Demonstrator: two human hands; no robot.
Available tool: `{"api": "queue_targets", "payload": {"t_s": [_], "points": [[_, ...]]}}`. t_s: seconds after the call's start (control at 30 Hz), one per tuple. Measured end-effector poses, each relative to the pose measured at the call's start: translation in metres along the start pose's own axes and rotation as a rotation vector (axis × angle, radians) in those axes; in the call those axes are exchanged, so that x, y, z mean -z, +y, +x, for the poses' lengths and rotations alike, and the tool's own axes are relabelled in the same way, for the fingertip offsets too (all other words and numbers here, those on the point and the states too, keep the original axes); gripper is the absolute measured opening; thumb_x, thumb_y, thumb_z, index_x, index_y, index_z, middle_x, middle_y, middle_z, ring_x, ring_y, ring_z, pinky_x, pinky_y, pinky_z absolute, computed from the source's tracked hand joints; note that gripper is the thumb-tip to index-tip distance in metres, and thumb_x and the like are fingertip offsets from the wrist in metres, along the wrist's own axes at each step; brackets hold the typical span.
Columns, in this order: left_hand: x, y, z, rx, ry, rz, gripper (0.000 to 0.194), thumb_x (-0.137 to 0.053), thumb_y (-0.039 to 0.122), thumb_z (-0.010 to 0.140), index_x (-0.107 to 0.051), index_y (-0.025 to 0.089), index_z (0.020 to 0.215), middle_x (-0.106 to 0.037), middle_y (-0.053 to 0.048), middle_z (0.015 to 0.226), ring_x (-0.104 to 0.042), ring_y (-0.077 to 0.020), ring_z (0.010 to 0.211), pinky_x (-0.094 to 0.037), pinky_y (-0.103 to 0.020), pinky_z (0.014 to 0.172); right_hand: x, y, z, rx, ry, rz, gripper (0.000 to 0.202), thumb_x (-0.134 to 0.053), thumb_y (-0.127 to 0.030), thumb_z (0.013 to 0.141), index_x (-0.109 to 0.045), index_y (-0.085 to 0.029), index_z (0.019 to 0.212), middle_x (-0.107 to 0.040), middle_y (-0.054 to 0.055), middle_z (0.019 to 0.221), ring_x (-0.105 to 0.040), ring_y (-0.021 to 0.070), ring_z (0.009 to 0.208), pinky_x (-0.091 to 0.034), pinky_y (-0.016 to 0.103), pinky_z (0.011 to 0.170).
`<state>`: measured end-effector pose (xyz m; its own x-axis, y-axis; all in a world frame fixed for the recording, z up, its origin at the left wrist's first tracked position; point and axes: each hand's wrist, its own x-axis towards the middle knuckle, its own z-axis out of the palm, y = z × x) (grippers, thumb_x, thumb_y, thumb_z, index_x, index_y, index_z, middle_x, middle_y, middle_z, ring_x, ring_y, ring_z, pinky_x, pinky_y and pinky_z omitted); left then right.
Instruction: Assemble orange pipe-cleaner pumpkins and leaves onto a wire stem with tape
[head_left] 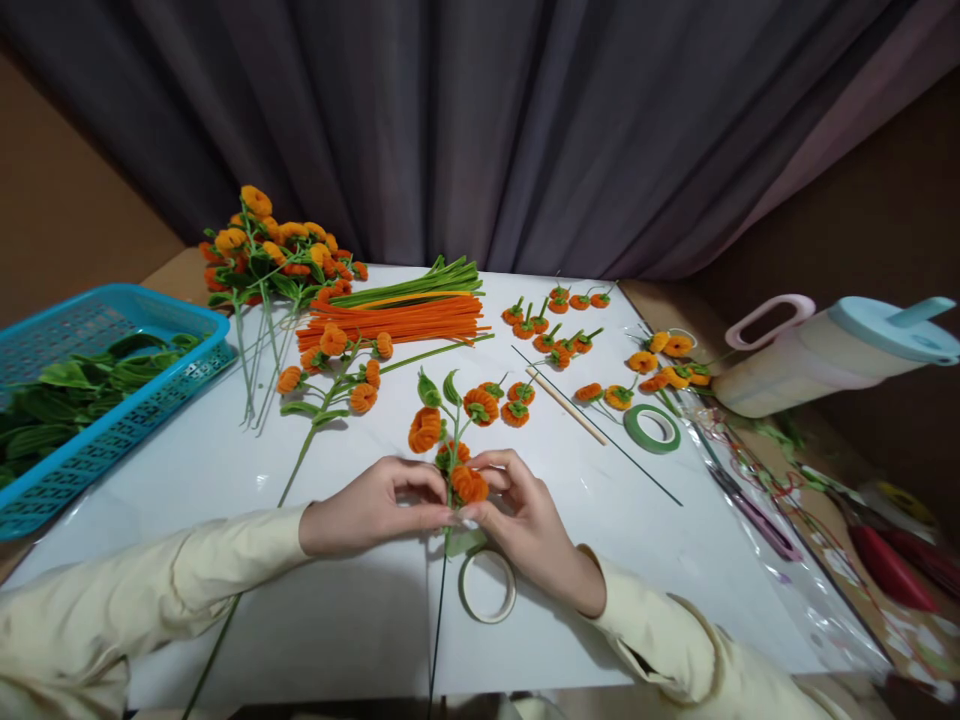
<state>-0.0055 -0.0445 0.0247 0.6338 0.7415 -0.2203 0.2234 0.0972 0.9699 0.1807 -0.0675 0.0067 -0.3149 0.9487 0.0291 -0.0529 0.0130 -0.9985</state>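
Observation:
My left hand (382, 507) and my right hand (529, 520) meet at the front middle of the white table. Both pinch the stem of an orange flower spray (469, 484) just under its lowest bloom. The spray stands upright, with green leaves at its top and a dark wire stem (437, 630) running down toward the table's front edge. A strip of pale green tape leads from my fingers to a tape roll (487, 587) below them. To the left lies a branched stem with orange flowers (364, 397).
Orange pipe cleaners (405, 320), green pipe cleaners (420, 280) and a flower bunch (277, 245) lie behind. A blue basket (120, 430) with leaves is left. Right are small flowers (559, 345), a green tape roll (651, 428), pink scissors (765, 525) and a tumbler (817, 360).

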Motion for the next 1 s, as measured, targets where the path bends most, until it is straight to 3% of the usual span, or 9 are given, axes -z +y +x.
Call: {"api": "queue_targets", "payload": {"t_s": [0.17, 0.3, 0.47, 0.63, 0.83, 1.0], "points": [[0.001, -0.001, -0.002, -0.015, 0.036, 0.02, 0.018, -0.062, 0.03, 0.074, -0.058, 0.013, 0.071, -0.056, 0.001, 0.067, -0.05, -0.0099, 0.063, -0.041, -0.02, 0.061, 0.007, -0.004, 0.002, -0.3, -0.315, 0.155, 0.04, -0.078, -0.035, 0.061, -0.052, -0.017, 0.083, -0.064, 0.0, 0.071, -0.059, 0.0126, 0.066, -0.046, 0.024, 0.065], [0.0, -0.002, -0.002, -0.056, 0.07, 0.089, 0.017, -0.061, 0.03, 0.075, -0.057, 0.013, 0.07, -0.055, 0.002, 0.065, -0.05, -0.0094, 0.062, -0.042, -0.019, 0.059, 0.003, -0.007, -0.005, -0.388, -0.391, 0.062, 0.028, -0.071, -0.038, 0.07, -0.057, -0.014, 0.064, -0.057, -0.002, 0.051, -0.052, 0.0094, 0.048, -0.041, 0.021, 0.053], [-0.001, -0.001, -0.002, -0.103, 0.128, 0.217, 0.017, -0.06, 0.028, 0.076, -0.058, 0.013, 0.068, -0.057, 0.001, 0.065, -0.051, -0.0097, 0.061, -0.042, -0.02, 0.06, -0.006, -0.024, -0.017, -0.257, -0.312, -0.274, 0.029, -0.053, -0.028, 0.084, -0.053, -0.015, 0.058, -0.048, -0.003, 0.05, -0.042, 0.0083, 0.047, -0.033, 0.02, 0.049], [-0.004, -0.001, -0.003, -0.136, 0.185, 0.356, 0.018, -0.058, 0.029, 0.077, -0.059, 0.014, 0.067, -0.058, 0.0, 0.064, -0.052, -0.0106, 0.061, -0.041, -0.021, 0.061, -0.01, -0.035, -0.022, -0.013, -0.265, -0.598, 0.032, -0.044, -0.017, 0.087, -0.045, -0.016, 0.055, -0.04, -0.003, 0.054, -0.039, 0.0096, 0.054, -0.032, 0.022, 0.056], [-0.007, -0.002, -0.003, -0.067, 0.204, 0.329, 0.018, -0.057, 0.029, 0.076, -0.058, 0.014, 0.066, -0.055, 0.0, 0.065, -0.05, -0.0112, 0.062, -0.041, -0.022, 0.06, -0.013, -0.034, -0.025, 0.006, -0.258, -0.818, 0.023, -0.041, -0.014, 0.088, -0.049, -0.017, 0.066, -0.045, -0.003, 0.056, -0.039, 0.0097, 0.05, -0.028, 0.021, 0.051], [-0.008, -0.003, -0.002, 0.009, 0.226, 0.26, 0.02, -0.057, 0.031, 0.075, -0.057, 0.014, 0.066, -0.053, 0.001, 0.062, -0.047, -0.011, 0.06, -0.039, -0.022, 0.057, -0.026, -0.03, -0.03, 0.176, -0.157, -1.085, 0.025, -0.035, -0.016, 0.089, -0.055, -0.014, 0.074, -0.054, 0.003, 0.055, -0.044, 0.0144, 0.049, -0.028, 0.024, 0.05]]}}
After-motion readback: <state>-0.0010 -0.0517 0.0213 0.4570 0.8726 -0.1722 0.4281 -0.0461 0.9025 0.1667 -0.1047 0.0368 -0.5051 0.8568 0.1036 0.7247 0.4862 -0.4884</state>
